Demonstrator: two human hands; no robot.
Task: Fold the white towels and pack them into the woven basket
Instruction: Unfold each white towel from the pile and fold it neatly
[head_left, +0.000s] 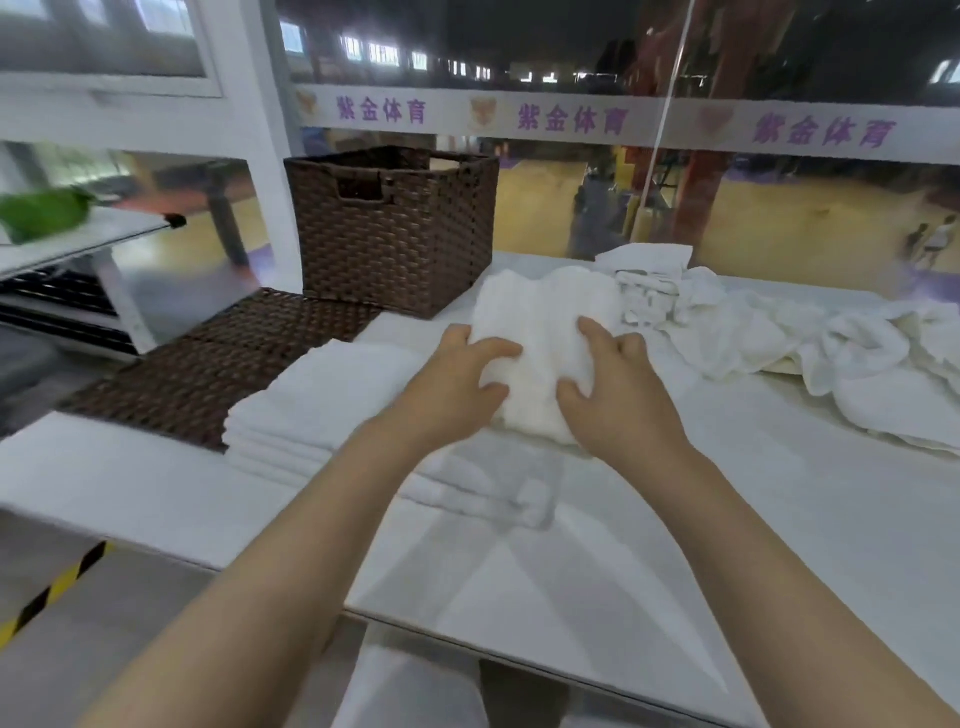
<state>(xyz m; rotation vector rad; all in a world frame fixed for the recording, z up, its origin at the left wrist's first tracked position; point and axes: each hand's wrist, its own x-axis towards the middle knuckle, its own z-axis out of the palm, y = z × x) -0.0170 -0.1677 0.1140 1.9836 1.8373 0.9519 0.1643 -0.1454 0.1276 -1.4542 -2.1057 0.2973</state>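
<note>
I hold a folded white towel above the white table. My left hand grips its left edge and my right hand grips its right edge, thumbs curled under. Beneath and to the left lies a stack of folded white towels. The dark brown woven basket stands upright at the table's far left, beyond the towel. Its inside is hidden from here. A heap of unfolded white towels spreads over the table's right side.
A flat brown woven lid lies left of the folded stack, in front of the basket. A white shelf with a green object stands at the far left. A glass wall runs behind the table. Yellow-black tape marks the floor.
</note>
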